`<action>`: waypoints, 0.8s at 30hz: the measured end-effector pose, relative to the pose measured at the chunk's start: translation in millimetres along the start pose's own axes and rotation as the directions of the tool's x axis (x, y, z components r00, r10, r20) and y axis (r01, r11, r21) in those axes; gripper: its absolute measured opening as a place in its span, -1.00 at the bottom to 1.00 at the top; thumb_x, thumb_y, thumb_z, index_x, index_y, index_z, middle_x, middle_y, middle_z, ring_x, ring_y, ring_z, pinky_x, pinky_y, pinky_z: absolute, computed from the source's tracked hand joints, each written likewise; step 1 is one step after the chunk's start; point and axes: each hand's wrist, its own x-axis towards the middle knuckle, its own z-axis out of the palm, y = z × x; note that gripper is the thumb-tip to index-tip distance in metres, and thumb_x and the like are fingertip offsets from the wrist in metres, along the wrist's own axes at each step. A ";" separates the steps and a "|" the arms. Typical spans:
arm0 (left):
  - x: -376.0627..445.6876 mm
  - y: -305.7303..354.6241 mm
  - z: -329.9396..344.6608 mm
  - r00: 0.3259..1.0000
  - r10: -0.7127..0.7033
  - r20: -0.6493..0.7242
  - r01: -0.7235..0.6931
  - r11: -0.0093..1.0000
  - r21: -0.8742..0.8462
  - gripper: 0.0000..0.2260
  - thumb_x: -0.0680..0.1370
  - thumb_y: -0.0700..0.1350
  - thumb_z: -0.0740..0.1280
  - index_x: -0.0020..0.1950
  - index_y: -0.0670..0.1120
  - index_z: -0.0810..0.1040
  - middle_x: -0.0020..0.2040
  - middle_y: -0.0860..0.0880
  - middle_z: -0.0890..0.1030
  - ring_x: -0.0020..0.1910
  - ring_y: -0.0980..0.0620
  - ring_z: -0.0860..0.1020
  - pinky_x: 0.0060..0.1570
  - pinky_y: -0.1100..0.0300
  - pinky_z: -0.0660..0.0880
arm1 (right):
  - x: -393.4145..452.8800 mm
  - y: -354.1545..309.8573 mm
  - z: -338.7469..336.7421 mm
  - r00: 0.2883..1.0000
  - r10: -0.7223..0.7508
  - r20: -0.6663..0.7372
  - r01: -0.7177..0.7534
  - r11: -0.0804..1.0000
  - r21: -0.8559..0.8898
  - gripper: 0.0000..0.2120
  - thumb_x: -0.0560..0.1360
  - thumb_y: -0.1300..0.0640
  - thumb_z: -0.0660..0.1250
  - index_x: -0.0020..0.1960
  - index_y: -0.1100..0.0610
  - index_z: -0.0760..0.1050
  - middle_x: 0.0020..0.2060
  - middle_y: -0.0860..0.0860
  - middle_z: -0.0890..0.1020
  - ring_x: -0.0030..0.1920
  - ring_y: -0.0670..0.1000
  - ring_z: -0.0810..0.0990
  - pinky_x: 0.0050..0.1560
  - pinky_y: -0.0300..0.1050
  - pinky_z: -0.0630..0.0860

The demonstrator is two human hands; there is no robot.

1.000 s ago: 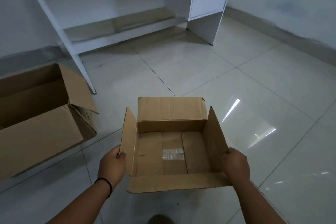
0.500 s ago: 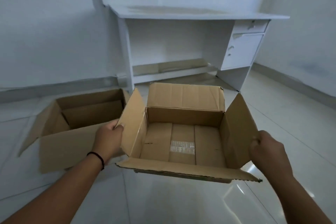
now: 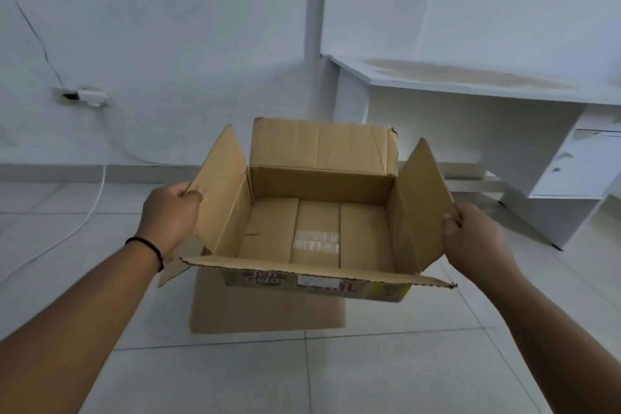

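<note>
Since half a second ago, the open cardboard box [image 3: 321, 186] has been lifted higher and brought in front of the second box [image 3: 268, 309], which was seen earlier at the left and is now largely hidden beneath it on the floor [image 3: 369, 380].

The left hand [image 3: 169, 212] is curled round the outer edge of the left flap, which is gripped between thumb and fingers; a black band [image 3: 148, 247] is worn on that wrist. The right hand [image 3: 470, 235] is closed in the same way on the edge of the right flap, with the fingers bent over it. The box is thus held in the air between the two hands, at the middle of the view, with all four flaps spread outward. A strip of clear tape [image 3: 316, 242] is seen along the seam of its bottom, and blurred printing is seen on its near side, below the near flap.

Farther out, a white desk [image 3: 470, 81] is set against the wall at the right. At the left, a wall socket [image 3: 80, 96] is seen, from which a white cable [image 3: 97, 198] is trailed down across the tiles.
</note>
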 end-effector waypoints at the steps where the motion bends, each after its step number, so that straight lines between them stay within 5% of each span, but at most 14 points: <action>1: 14.4 -4.2 -5.7 1.000 -0.013 -0.016 0.013 1.000 -0.010 -0.89 0.49 -0.04 0.26 -0.18 -0.03 0.52 -0.22 -0.11 0.49 -0.23 -0.05 0.46 -0.16 0.07 0.39 | 12.4 -10.6 13.0 1.000 -0.004 0.009 0.004 1.000 0.009 -0.79 0.58 0.13 0.07 -0.06 0.20 0.44 -0.32 0.09 0.52 -0.38 0.04 0.48 -0.42 -0.15 0.38; 6: 79.8 -20.3 -15.5 0.997 -0.060 -0.058 0.055 0.996 -0.077 -0.80 0.54 -0.11 0.25 -0.29 0.01 0.53 -0.16 -0.11 0.53 -0.19 -0.06 0.48 -0.11 0.06 0.43 | 71.1 -57.9 72.2 0.998 -0.029 0.049 0.030 0.999 -0.020 -0.87 0.59 0.14 0.09 -0.08 0.13 0.37 -0.35 0.02 0.44 -0.38 -0.03 0.42 -0.44 -0.21 0.26; 11: 143.8 -40.3 -8.1 0.996 -0.080 -0.041 0.077 0.993 -0.085 -0.84 0.53 -0.10 0.24 -0.23 -0.01 0.54 -0.17 -0.11 0.51 -0.19 -0.06 0.47 -0.13 0.04 0.43 | 120.6 -79.6 121.5 0.996 0.025 0.089 -0.021 0.998 -0.052 -0.82 0.57 0.17 0.09 0.05 0.19 0.43 -0.25 0.08 0.50 -0.31 0.09 0.51 -0.39 -0.18 0.35; 20: 180.7 -86.6 25.9 0.986 -0.165 -0.013 0.164 0.986 -0.030 -0.74 0.54 -0.09 0.25 -0.29 0.19 0.55 -0.15 -0.09 0.56 -0.17 -0.06 0.51 -0.03 -0.06 0.53 | 167.7 -63.4 203.4 0.970 0.077 0.229 -0.066 0.996 -0.057 -0.77 0.57 0.21 0.05 0.13 0.22 0.42 -0.33 0.04 0.46 -0.36 -0.02 0.44 -0.44 -0.23 0.29; 24: 184.4 -113.6 40.7 0.979 -0.204 -0.013 0.205 0.978 0.046 -0.88 0.50 -0.04 0.25 -0.25 0.05 0.49 -0.21 -0.08 0.50 -0.21 -0.03 0.45 -0.13 0.08 0.40 | 175.2 -42.0 230.9 0.951 0.111 0.287 -0.103 0.994 -0.041 -0.80 0.57 0.24 0.03 0.06 0.25 0.41 -0.29 0.13 0.50 -0.37 0.05 0.47 -0.44 -0.18 0.35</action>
